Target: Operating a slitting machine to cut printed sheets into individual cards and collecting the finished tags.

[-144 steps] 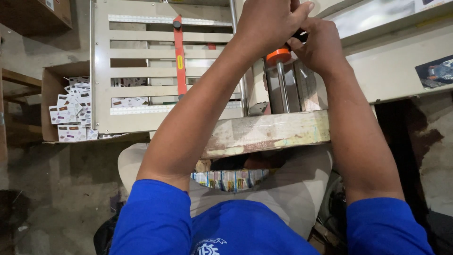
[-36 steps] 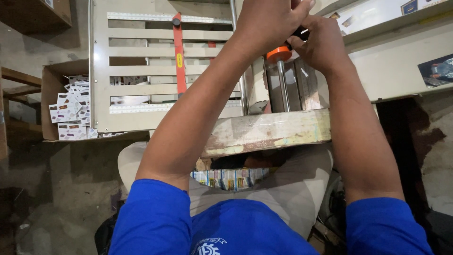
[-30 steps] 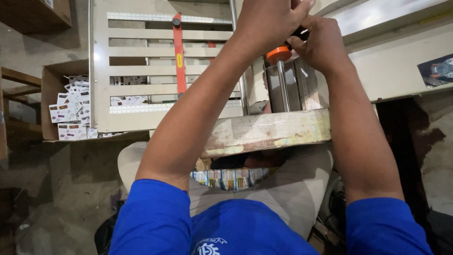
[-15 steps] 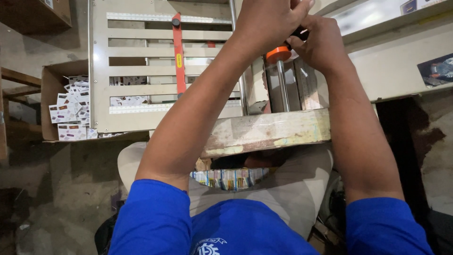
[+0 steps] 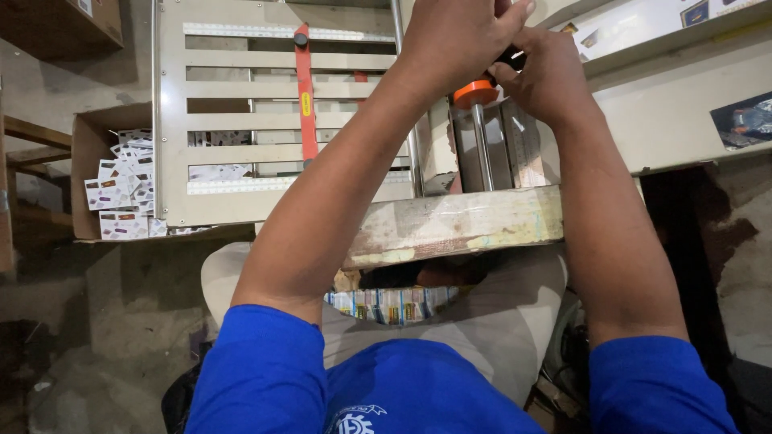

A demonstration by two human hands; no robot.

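Both the left hand (image 5: 462, 36) and right hand (image 5: 547, 76) close around the screwdriver's black-and-orange handle (image 5: 476, 91), shaft pointing toward 6 o'clock, between grey metal walls (image 5: 515, 149) above the worn bench edge (image 5: 450, 225).

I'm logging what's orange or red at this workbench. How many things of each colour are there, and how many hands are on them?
Orange knob, gripped by the left hand and right hand: 1
Red-orange strap on the slatted metal frame: 1
Hands on the knob: 2
Total coloured things: 2
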